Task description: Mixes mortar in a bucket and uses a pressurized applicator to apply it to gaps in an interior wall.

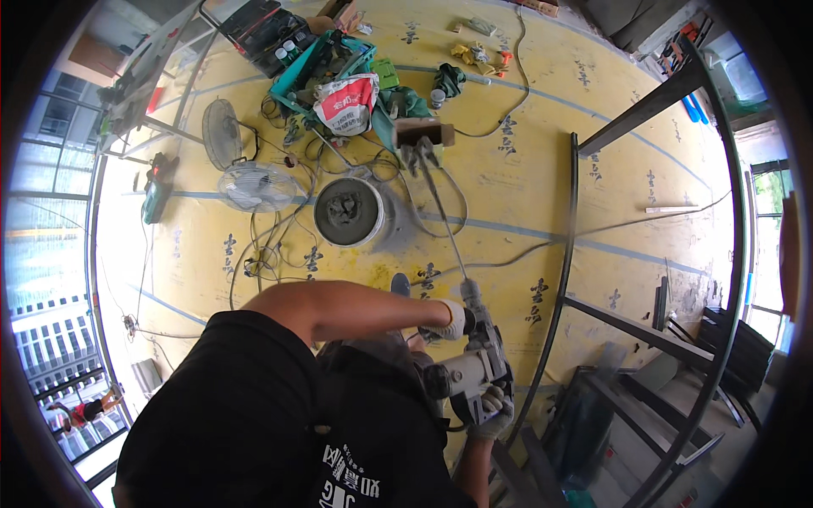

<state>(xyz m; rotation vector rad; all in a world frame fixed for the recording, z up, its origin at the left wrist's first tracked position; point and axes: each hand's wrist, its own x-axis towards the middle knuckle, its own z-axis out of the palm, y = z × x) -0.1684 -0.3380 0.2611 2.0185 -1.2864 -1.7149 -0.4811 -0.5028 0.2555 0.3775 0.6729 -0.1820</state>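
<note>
I hold a grey rotary hammer drill (470, 369) low in front of me, pointing away over the yellow-covered floor. My left hand (454, 320), in a white glove, is closed on its side handle near the chuck. My right hand (494, 413), also gloved, grips the rear handle. A long mixing paddle (442, 207) runs from the chuck, and its mortar-coated head lies in front of an open cardboard box (445, 132). Left of the paddle stands a white bucket (378, 235) of wet grey mortar (347, 212), apart from the paddle head. Where my fingers meet the trigger is hidden.
Two fans (257, 187) and tangled cables (269, 254) are left of the bucket. Beyond it lie a red and white sack (347, 105), a teal tool bag (296, 76) and a black toolbox (261, 34). On the right stands a dark metal frame (569, 229).
</note>
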